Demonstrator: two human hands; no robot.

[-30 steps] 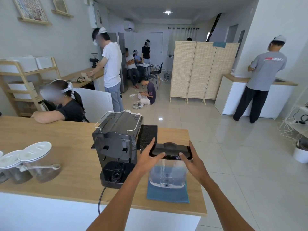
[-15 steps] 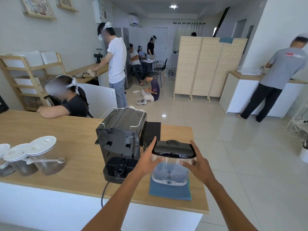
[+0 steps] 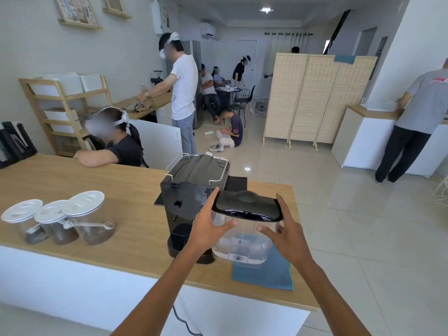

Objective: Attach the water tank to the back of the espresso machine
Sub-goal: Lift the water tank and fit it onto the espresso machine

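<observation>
A clear water tank (image 3: 242, 241) with a glossy black lid is held between both hands, lifted just above a blue cloth (image 3: 266, 275). My left hand (image 3: 208, 226) grips its left side, thumb across the front. On the tank's right side is my right hand (image 3: 286, 236), fingers spread over the lid edge. The black espresso machine (image 3: 191, 197) stands on the wooden counter (image 3: 97, 180) just left of the tank, its back facing me, with an open recess and base socket showing.
Three clear jars with white lids (image 3: 60, 221) and a scoop stand at the counter's left. A black mat (image 3: 236, 183) lies behind the machine. The machine's cord (image 3: 179, 318) hangs over the front edge. A seated person (image 3: 114, 146) leans on the far side.
Both hands have lifted the tank off the blue cloth and shifted it slightly left, toward the machine's back. The camera view has moved a little closer and lower.
</observation>
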